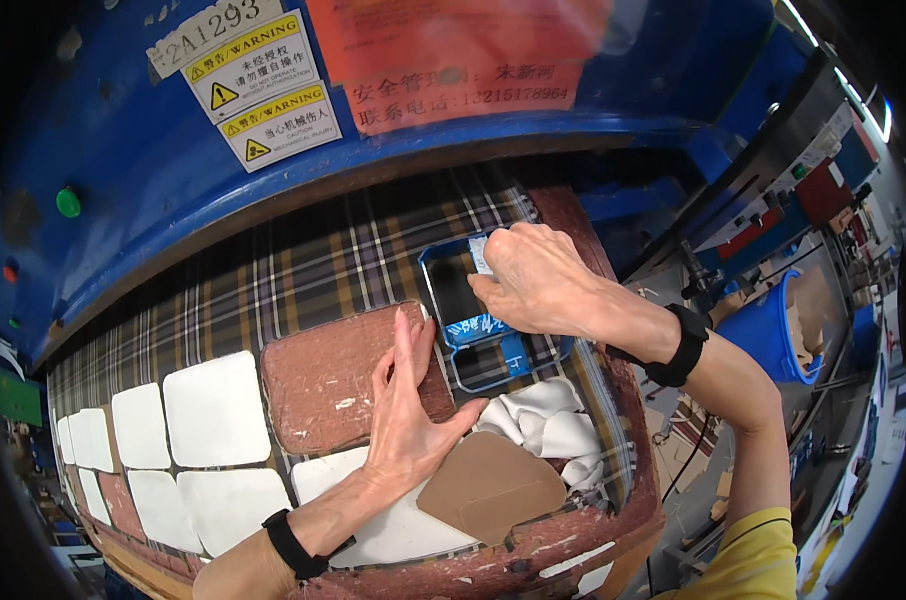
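Blue machine [123,230]: one, arching across the far side of the work bed.
Red-brown board [628,530]: one, worn and flaked, forming the bed.
Plaid cloth [303,265]: one spread, dark with tan and pale lines, over the board.
Blue bin [755,338]: one, on the floor to the right, brown offcuts inside.
Orange-red sheet [453,50]: one, on the machine's front.
Red-brown rectangle [323,385]: one, round-cornered, left of the blue frame.
Blue frame [461,372]: one, with two openings, the larger farther from the person; it lies on the plaid near the bed's right end, under the right hand.
White pieces [218,408]: at least eight, in two rows; those at far left are too squeezed to count surely.
Brown piece [493,488]: one, overlapping a white piece.
White scraps [543,420]: one crumpled heap below the frame.
Right hand [533,280]: one, fingers curled in a grip on the frame, fingertips partly hidden.
Left hand [408,420]: one, fingers extended and grasping nothing, over the red-brown rectangle; thumb spread toward the scraps.
Warning stickers [253,75]: two, yellow-headed.
Black wristbands [681,345]: two, one per wrist.
Buttons [68,202]: three at the machine's left end, two green, one red.
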`<state>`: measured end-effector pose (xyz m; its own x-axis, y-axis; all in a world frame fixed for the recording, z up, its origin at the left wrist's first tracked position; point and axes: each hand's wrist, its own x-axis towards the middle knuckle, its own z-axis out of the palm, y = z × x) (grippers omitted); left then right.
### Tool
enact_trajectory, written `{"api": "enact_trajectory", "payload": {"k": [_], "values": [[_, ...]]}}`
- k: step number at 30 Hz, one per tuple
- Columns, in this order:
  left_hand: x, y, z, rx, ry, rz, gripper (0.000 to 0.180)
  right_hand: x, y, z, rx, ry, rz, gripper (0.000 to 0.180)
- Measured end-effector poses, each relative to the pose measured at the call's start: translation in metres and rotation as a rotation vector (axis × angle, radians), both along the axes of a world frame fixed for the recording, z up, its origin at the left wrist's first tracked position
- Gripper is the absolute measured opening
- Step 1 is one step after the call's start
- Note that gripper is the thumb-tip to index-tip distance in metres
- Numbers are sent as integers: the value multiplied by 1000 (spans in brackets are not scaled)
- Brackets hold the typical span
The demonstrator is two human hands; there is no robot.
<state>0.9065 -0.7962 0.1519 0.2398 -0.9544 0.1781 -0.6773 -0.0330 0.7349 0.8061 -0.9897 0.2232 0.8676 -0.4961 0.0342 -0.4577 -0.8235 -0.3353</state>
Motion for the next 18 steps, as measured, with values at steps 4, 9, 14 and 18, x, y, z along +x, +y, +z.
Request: {"api": "enact_trajectory", "payload": {"k": [4, 9, 14, 18], "values": [[1, 0, 0, -11, -7, -7, 120, 5, 1, -3, 68, 52, -19, 33], [1, 0, -1, -5, -6, 3, 120, 3, 1, -5, 90, 41, -19, 33], [-4, -2, 1, 26, -2, 46, 120, -9, 5, 1, -29, -53, -1, 30], [-2, 0, 0, 34, 34, 22, 122, -34, 3, 20, -166, -242, -134, 33]]}}
